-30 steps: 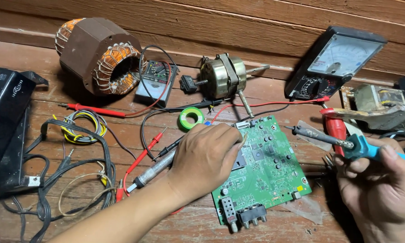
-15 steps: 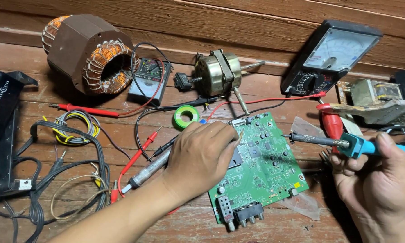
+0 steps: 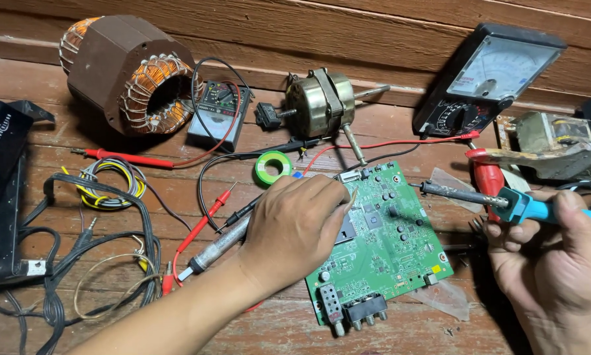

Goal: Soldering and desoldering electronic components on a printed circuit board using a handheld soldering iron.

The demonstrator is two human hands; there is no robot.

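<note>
The left hand (image 3: 294, 230) lies palm down on the left part of a green circuit board (image 3: 381, 243), its fingers (image 3: 331, 197) curled loosely and pressed on the board's upper left edge; they pin the board and grip nothing. The right hand (image 3: 551, 263) closes its fingers (image 3: 502, 230) around the blue handle of a soldering iron (image 3: 499, 197), thumb on top. The iron points toward nine o'clock, its metal tip hanging above the board's upper right corner; whether it touches the board cannot be told.

The board lies flat on the wooden worktop (image 3: 65, 131), slightly turned, with a row of black sockets at its six o'clock edge. A second soldering iron (image 3: 220, 246) with a grey barrel runs under the left wrist. A roll of green tape (image 3: 273, 167) sits just at twelve o'clock of the left hand. Red and black probe leads (image 3: 200, 227) cross the boards at the hand's nine o'clock.

Farther out at twelve o'clock lies a small brass-coloured motor (image 3: 318, 102), and at eleven o'clock a small digital meter (image 3: 218, 115) beside a large brown stator (image 3: 128, 72) with copper windings. At one o'clock an analogue meter (image 3: 492, 79) leans against the wall. A bundle of black cables (image 3: 78, 243) lies at nine o'clock, next to a black box (image 3: 0, 171).
</note>
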